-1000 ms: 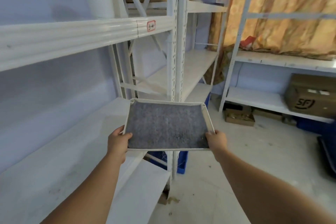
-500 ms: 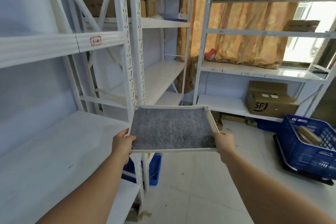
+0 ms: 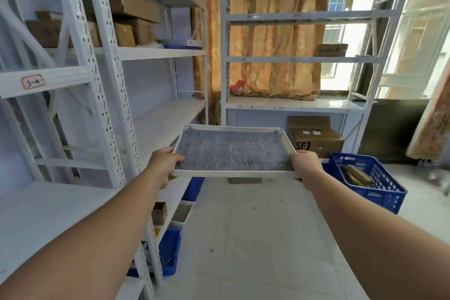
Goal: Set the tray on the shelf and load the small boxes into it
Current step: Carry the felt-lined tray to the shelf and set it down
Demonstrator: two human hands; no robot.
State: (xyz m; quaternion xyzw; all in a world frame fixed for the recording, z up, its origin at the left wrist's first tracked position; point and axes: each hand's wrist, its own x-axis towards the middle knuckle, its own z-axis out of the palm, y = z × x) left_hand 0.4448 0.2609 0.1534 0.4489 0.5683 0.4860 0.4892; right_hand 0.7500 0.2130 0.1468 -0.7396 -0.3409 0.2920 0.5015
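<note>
Left hand (image 3: 163, 164): arm stretched forward, gripping the tray (image 3: 231, 153) at its 9 o'clock edge.
Right hand (image 3: 305, 164): arm stretched forward, gripping its 3 o'clock edge.
Tray: airborne, level, shelf (image 3: 48, 214) at 8 o'clock.

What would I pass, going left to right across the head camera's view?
Shelf label → left hand → tray → right hand → blue crate.
</note>
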